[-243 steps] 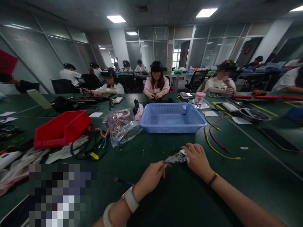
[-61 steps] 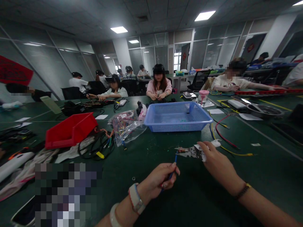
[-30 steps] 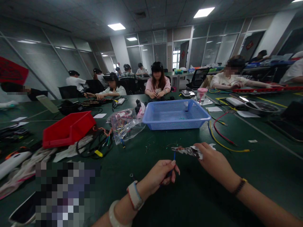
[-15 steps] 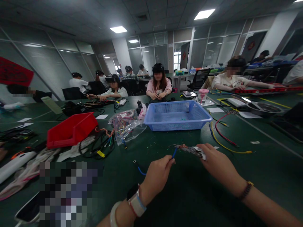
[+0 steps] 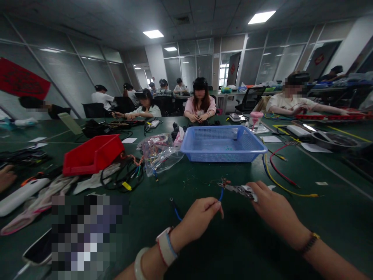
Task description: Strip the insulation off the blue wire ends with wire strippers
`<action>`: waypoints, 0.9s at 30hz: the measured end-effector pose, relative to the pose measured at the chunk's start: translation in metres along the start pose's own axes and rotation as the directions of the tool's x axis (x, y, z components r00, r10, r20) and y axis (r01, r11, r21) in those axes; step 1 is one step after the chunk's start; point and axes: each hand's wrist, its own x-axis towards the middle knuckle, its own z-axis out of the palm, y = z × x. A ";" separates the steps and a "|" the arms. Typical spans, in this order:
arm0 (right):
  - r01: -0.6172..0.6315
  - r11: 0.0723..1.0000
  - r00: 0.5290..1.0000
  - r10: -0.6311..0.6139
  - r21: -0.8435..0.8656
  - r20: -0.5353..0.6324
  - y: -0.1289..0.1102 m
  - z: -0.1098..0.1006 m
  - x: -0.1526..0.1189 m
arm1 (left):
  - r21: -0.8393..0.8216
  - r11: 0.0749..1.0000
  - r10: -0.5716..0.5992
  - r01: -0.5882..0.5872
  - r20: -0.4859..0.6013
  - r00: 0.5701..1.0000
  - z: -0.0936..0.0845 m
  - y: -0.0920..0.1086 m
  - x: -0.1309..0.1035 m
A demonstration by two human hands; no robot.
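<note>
Lowered slightly, left hand (image 5: 201, 217) pinches thin blue wire (image 5: 221, 194); right hand (image 5: 274, 210) grips metal stripper (image 5: 237, 189).

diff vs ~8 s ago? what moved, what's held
The left hand now pinches a short blue wire; eight seconds ago its fingers were at the tip of the metal tool with no wire in them. The wire's end now sits in the tool's tip. The right hand has kept hold of the tool. The blue basket, red bin and bag of wires have not moved.

shared assembly workshop: wire-strewn green tables (image 5: 291, 217), seated workers (image 5: 200, 104).
</note>
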 end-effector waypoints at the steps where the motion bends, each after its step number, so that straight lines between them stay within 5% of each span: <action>1: -0.001 1.000 1.000 0.001 0.017 0.026 0.000 -0.001 0.000 | -0.022 1.000 -0.004 0.004 0.008 1.000 -0.001 0.000 0.000; 7: -0.001 0.969 0.985 -0.041 0.249 0.165 0.002 -0.013 -0.002 | -0.014 0.996 0.086 -0.086 -0.007 0.996 -0.008 0.008 -0.004; 11: -0.085 0.897 0.924 -0.092 0.434 0.370 0.004 -0.021 -0.003 | 0.076 0.983 0.170 -0.169 -0.007 0.985 -0.008 0.006 -0.006; 15: -0.278 0.771 0.774 -0.172 0.572 0.609 0.007 -0.024 -0.006 | 0.126 0.968 0.213 -0.216 0.038 0.976 -0.009 0.002 -0.006; 18: -0.463 0.566 0.656 -0.299 0.682 0.693 0.007 -0.020 -0.008 | 0.113 0.960 0.252 -0.257 0.055 0.966 -0.010 0.000 -0.005; 22: -0.658 0.296 0.519 -0.488 0.693 0.702 0.008 -0.007 -0.008 | 0.089 0.953 0.287 -0.291 0.055 0.956 -0.011 -0.004 -0.003; 27: -0.785 0.123 0.391 -0.662 0.607 0.640 0.008 0.008 -0.007 | 0.047 0.952 0.300 -0.303 0.056 0.952 -0.011 -0.007 -0.002</action>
